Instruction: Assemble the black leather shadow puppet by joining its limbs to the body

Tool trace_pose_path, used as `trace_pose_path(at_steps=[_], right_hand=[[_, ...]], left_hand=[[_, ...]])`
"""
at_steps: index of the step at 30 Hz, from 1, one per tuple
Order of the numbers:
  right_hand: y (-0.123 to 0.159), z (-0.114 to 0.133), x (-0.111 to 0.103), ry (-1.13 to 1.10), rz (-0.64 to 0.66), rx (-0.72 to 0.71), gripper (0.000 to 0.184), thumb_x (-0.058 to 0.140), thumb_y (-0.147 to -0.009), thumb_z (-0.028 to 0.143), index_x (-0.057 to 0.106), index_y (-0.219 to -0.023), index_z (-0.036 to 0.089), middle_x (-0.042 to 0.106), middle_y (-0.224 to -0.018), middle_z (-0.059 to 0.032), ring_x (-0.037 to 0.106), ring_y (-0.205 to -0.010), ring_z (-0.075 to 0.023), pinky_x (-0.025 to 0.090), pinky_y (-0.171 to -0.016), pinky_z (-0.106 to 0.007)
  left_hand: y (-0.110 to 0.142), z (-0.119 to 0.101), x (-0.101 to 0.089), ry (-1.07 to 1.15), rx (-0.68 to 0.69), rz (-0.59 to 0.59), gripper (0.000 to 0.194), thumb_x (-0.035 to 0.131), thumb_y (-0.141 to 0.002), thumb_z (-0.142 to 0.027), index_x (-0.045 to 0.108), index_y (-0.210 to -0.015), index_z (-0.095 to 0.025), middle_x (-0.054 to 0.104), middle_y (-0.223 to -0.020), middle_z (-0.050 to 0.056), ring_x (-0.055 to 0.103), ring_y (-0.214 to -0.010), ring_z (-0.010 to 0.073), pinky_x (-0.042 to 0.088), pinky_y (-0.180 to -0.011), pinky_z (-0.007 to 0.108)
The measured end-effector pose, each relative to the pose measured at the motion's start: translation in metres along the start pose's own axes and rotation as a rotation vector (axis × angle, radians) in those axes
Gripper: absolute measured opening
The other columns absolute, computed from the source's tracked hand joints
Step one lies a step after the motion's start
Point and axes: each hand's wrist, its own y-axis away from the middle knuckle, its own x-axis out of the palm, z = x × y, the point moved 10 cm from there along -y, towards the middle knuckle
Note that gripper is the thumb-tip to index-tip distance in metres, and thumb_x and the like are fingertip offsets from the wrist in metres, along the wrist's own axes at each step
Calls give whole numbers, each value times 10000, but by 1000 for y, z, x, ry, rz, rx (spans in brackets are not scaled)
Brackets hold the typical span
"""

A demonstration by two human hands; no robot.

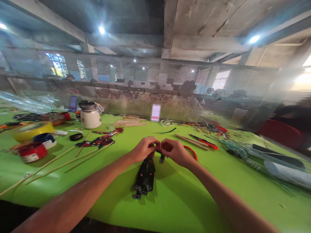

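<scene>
Over the green table my left hand (145, 149) and my right hand (173, 151) meet with fingertips pinched together. A black jointed puppet (145, 176) with small pink spots hangs or lies below my left fingers, its legs towards me. Its upper part is hidden by that hand, which is closed around it. A short dark strip (162, 158) shows under my right fingertips; whether it belongs to the puppet I cannot tell. Something pale and thin shows between the two pinches, too small to name. Just behind my right wrist lies a red ring (193, 152).
Left stand a cream jar (90, 117), tape rolls (32, 152) and a red-and-black puppet (97, 141) with long sticks (55, 161). Further back are thin sticks (131, 122) and a phone (155, 112) before a perforated screen. A red-handled tool (206, 142) and clear plastic lie right.
</scene>
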Motion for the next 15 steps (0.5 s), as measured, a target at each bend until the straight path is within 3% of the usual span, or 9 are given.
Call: trace_pose_path(at_steps=[8, 15], right_hand=[[-2, -19, 0, -72, -30, 35, 231, 704, -815, 385, 702, -897, 168, 595, -671, -1, 507, -585, -120, 405, -550, -248], [-2, -19, -1, -83, -42, 65, 164, 705, -796, 321, 721, -841, 164, 638, -660, -13, 515, -553, -116, 410, -527, -245]], left_hand=[[-1, 3, -4, 11, -2, -37, 241, 651, -891, -371, 609, -844, -139, 556, -758, -4, 572, -510, 100, 436, -514, 217], [0, 7, -1, -22, -22, -38, 268, 625, -915, -408, 609, -875, -143, 551, -689, -19, 570, -502, 107, 415, -498, 211]])
